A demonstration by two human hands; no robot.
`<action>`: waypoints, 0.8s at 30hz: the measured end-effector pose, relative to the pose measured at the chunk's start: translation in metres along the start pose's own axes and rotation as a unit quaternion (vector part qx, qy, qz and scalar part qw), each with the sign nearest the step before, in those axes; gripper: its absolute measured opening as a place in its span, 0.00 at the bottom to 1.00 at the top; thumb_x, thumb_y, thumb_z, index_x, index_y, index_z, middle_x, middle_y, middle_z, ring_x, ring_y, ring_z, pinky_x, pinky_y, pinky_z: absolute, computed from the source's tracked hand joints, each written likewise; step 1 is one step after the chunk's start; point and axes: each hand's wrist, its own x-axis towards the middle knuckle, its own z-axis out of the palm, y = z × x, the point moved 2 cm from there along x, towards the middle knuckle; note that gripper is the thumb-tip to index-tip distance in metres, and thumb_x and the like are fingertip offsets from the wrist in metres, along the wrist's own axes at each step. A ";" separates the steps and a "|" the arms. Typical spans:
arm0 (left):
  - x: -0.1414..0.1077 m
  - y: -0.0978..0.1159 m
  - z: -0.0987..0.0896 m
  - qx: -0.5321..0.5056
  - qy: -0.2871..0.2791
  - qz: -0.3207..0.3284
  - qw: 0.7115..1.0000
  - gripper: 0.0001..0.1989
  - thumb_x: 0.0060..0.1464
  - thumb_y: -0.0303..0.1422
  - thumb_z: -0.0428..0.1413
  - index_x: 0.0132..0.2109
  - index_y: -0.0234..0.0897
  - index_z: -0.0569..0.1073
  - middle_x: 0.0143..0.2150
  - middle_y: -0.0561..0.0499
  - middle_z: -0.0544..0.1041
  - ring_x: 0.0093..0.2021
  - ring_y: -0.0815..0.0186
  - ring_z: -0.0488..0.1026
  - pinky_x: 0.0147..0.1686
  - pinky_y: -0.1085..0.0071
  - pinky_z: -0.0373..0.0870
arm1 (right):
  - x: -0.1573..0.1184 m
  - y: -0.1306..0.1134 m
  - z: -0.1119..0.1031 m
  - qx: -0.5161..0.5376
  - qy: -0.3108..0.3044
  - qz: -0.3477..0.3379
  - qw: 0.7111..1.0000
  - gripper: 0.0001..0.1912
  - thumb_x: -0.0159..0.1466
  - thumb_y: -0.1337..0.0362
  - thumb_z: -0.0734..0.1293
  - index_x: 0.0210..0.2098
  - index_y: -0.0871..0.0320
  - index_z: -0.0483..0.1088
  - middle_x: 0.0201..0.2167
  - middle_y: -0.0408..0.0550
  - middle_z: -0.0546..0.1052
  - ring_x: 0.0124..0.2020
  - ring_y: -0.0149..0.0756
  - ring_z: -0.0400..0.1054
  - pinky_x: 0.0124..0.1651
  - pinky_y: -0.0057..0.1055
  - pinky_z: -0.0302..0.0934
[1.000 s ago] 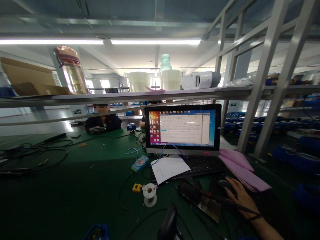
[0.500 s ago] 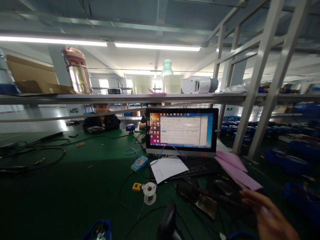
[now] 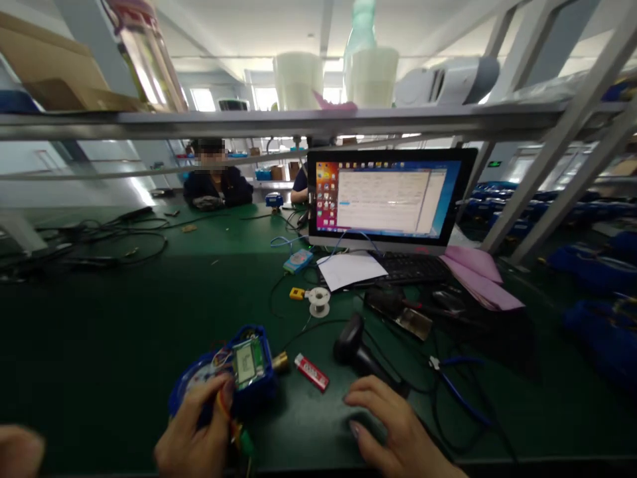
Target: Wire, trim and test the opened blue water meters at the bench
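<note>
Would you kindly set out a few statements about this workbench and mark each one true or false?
1. The left hand pinches coloured wires. True.
2. The right hand rests on the mouse. False: it is open near the black scanner.
3. The red-and-white item lies between the blue device and the black scanner. True.
4. The white sheet partly covers the keyboard. True.
5. The white spool stands on the keyboard. False: it stands on the green bench.
</note>
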 end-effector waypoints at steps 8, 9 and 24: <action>-0.038 0.072 0.021 -0.127 -0.098 0.241 0.957 0.14 0.47 0.16 0.55 0.42 0.30 0.71 0.32 0.46 0.75 0.33 0.66 0.71 0.32 0.70 0.69 | -0.015 -0.033 0.063 0.213 -0.145 0.069 0.964 0.27 0.54 0.59 0.66 0.52 0.60 0.61 0.44 0.53 0.71 0.44 0.38 0.67 0.47 0.32 0.63; -0.042 0.078 0.023 -0.129 -0.111 0.250 0.953 0.12 0.48 0.17 0.55 0.41 0.30 0.71 0.31 0.46 0.75 0.32 0.66 0.71 0.31 0.69 0.69 | -0.016 -0.033 0.069 0.222 -0.151 0.082 0.960 0.24 0.55 0.59 0.65 0.50 0.60 0.62 0.42 0.52 0.72 0.42 0.38 0.67 0.45 0.32 0.63; 0.039 -0.084 -0.023 -0.107 -0.333 -0.059 0.935 0.55 0.30 0.54 0.63 0.62 0.38 0.51 0.61 0.38 0.57 0.60 0.49 0.58 0.60 0.51 0.54 | 0.034 0.093 -0.040 0.289 0.207 0.388 0.850 0.23 0.58 0.58 0.65 0.50 0.63 0.65 0.37 0.50 0.72 0.27 0.26 0.69 0.32 0.23 0.64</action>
